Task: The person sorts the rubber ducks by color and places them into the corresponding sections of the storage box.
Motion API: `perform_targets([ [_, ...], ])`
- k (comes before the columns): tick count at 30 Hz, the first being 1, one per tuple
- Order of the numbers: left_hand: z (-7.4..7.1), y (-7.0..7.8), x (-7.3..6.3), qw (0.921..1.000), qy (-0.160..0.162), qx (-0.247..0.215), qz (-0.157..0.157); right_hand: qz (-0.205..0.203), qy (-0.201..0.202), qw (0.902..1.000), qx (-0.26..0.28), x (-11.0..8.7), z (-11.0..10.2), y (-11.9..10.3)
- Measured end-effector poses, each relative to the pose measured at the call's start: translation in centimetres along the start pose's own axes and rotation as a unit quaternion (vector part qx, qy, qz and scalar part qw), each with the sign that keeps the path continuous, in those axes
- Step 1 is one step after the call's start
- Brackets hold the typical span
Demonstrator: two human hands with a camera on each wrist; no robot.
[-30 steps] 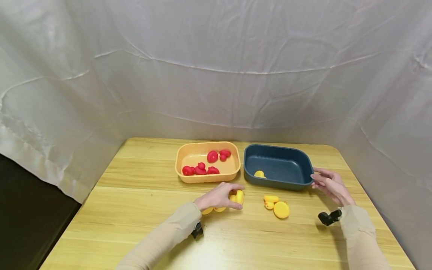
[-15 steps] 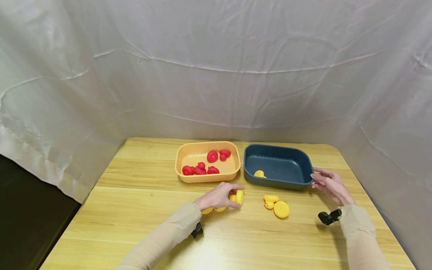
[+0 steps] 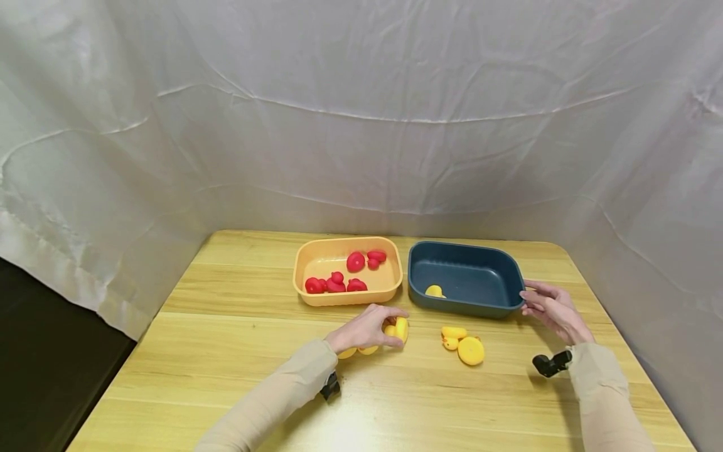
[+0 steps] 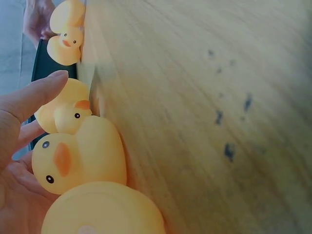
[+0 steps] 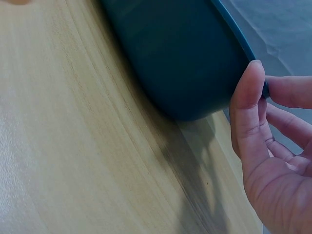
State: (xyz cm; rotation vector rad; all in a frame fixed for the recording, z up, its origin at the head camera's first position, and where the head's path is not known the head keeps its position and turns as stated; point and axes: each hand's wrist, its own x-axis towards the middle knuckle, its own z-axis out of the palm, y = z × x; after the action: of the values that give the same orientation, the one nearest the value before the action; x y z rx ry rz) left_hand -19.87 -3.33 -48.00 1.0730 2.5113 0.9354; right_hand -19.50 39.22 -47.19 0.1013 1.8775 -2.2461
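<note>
My left hand point(image 3: 367, 328) has its thumb and fingers curved round a yellow rubber duck point(image 3: 401, 329) lying on its side on the table. In the left wrist view, the thumb reaches over this duck point(image 4: 68, 107), and two more yellow ducks, one facing me point(image 4: 61, 161) and one showing its flat base point(image 4: 105, 212), sit close by the palm. At the right, my right hand point(image 3: 556, 311) pinches the rim of a dark blue bin point(image 3: 469, 307) between thumb and fingers. One yellow duck point(image 3: 434, 291) is inside that bin, partly hidden by its front wall.
An orange bin point(image 3: 299, 276) with several red rubber ducks point(image 3: 336, 284) stands left of the blue one. In front of the blue bin lie two yellow ducks point(image 3: 471, 351) on the wooden table point(image 3: 423, 402). Grey cloth point(image 3: 361, 157) hangs behind and at both sides.
</note>
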Motion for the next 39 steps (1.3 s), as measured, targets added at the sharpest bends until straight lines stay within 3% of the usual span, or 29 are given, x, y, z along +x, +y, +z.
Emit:
perform_targets([
  [39, -1.4, 1.2, 0.3, 0.9957, 0.076, -0.054, 0.003, -0.005, -0.003, 1.0, 0.006, 0.0, -0.1, 0.2],
])
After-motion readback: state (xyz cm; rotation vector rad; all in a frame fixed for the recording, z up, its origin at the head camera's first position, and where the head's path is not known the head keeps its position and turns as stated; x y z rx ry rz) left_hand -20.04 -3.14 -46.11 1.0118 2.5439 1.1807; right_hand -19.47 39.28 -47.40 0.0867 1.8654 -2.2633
